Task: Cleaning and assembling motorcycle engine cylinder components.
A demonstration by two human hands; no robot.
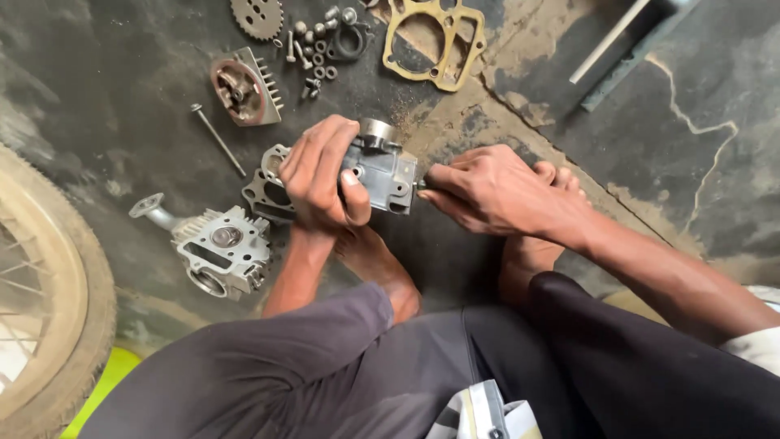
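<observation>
My left hand (321,173) grips a grey metal engine block part (382,167) from above, thumb across its side, holding it over the dark floor. My right hand (487,189) presses against the part's right side with fingers closed around something small that I cannot make out. A finned cylinder piece (266,189) lies just under and left of my left hand. My bare feet (382,268) rest on the floor below the hands.
A grey cylinder head (219,248) lies at the left. Farther back sit a finned cover (244,85), a long bolt (218,140), a sprocket (257,16), several bolts and washers (317,45) and a tan gasket (435,41). A spoked wheel (41,293) fills the left edge.
</observation>
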